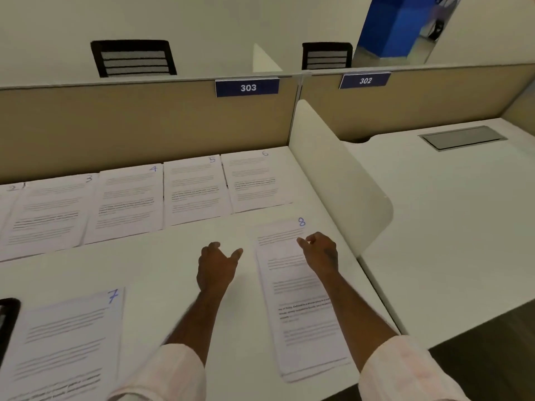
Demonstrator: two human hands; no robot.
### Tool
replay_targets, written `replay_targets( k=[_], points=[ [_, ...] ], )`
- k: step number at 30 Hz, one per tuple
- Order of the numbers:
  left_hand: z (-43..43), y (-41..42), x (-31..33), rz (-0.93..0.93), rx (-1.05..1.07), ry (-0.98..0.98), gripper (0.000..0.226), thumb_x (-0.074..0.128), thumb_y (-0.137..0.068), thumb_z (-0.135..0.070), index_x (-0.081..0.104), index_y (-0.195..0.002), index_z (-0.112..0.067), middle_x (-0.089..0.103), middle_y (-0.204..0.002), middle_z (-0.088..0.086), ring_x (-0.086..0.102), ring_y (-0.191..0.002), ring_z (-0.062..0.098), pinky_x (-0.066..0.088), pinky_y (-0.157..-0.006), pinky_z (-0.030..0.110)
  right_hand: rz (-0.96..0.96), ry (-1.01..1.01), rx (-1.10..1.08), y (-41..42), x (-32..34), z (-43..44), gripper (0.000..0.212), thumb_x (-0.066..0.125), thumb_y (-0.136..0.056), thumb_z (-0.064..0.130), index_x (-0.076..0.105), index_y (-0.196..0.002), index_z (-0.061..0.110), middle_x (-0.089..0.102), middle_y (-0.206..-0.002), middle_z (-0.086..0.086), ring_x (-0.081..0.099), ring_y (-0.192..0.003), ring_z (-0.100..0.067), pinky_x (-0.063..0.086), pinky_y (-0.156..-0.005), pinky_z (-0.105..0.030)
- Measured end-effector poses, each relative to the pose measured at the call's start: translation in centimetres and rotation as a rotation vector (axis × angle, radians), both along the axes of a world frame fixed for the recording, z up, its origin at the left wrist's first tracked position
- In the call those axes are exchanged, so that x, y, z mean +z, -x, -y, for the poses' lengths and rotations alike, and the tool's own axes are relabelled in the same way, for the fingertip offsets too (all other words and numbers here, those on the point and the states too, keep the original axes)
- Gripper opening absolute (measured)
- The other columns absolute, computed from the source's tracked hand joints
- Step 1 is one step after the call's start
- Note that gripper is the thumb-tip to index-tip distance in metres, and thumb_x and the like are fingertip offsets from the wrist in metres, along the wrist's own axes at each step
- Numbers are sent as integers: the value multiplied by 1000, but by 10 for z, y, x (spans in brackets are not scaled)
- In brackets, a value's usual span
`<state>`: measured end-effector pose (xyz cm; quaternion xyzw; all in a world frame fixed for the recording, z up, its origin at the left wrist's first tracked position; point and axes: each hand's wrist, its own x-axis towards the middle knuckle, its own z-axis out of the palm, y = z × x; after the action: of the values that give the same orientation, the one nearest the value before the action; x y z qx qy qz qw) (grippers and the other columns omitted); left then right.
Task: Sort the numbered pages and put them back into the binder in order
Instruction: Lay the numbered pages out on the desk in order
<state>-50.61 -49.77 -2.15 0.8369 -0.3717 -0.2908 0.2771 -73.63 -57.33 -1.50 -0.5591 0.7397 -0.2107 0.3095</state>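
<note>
Head view: sorting under way. Row of pages 3-6 (179, 192) lines desk (162, 267) back; page 7 (69, 342) near left, page 8 (298, 299) near right. Left hand (217, 264) loosely curled, empty, over bare desk. Right hand (320, 251) loosely curled above page 8, gripping nothing. Next, likely: gather pages in order. Binder not clearly seen.

Pages, all white printed sheets, each with a blue handwritten number in its top right corner. All lie flat and face up on the counter (179, 256).

Back row, from my left: page 2 (8, 198), cut off by the frame edge, then page 3 (49, 212), page 4 (127, 201), page 5 (194, 189) and page 6 (254, 180). They sit side by side, edges touching or nearly so.

Page 7 (69, 342) lies near me on my left, well apart from the row.

Page 8 (301, 308) lies near me on my right, below page 6, turned slightly. Its near end reaches the counter's front edge.
</note>
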Motion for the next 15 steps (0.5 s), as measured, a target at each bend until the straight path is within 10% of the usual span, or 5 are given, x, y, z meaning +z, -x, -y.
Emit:
replay_targets(
  k=[15],
  points=[
    [101,92,-30,85,191,-341,87,69,-78,-64,42,-134,-3,47,-134,15,46,-126,34,45,-97,49,-211,-181,81,38,-51,102,62,69,-80,57,60,-119,10,60,-118,-8,58,-109,-27,52,-90,-40]
  ],
)
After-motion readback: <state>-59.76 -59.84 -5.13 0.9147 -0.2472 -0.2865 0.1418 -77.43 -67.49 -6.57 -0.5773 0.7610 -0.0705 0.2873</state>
